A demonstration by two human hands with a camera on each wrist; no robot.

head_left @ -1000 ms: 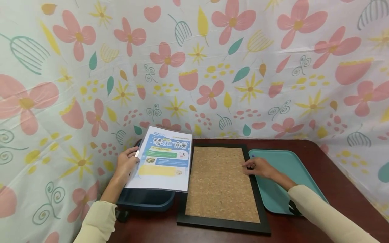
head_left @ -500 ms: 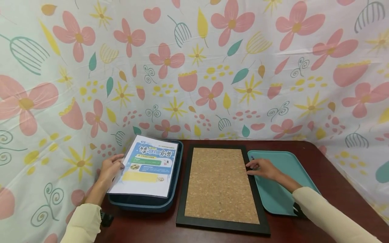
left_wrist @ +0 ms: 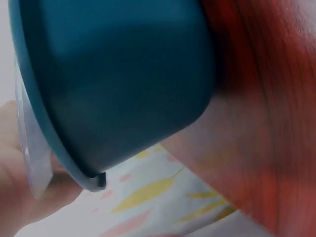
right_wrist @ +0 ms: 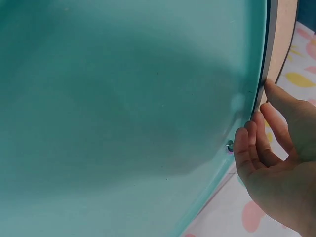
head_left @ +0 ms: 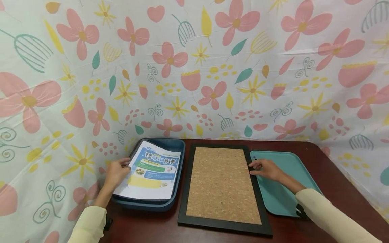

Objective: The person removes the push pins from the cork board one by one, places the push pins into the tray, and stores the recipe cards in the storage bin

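My left hand (head_left: 118, 172) pinches the left edge of a printed sheet (head_left: 149, 187) in a clear plastic sleeve, blue, green and yellow with large lettering. The sheet lies over the dark blue bin (head_left: 166, 205), within its rim. In the left wrist view, the sleeve's clear edge (left_wrist: 37, 163) stands beside the bin's rim, close to the hand. My right hand (head_left: 266, 168), fingers loosely bent and holding nothing visible, hovers by the right side of the black-framed cork board (head_left: 223, 189). Its fingertips are right at the frame and the teal tray's edge in the right wrist view.
The teal tray (head_left: 282, 199) lies right of the cork board on the dark red table (head_left: 146, 226). A small shiny piece (right_wrist: 229, 146) sits near the tray's edge. A flower-patterned cloth (head_left: 194, 84) hangs behind and to the left.
My left hand has moved the sheet left and down, from partly beside the bin to lying within its rim. The right hand has shifted slightly right, staying beside the board.
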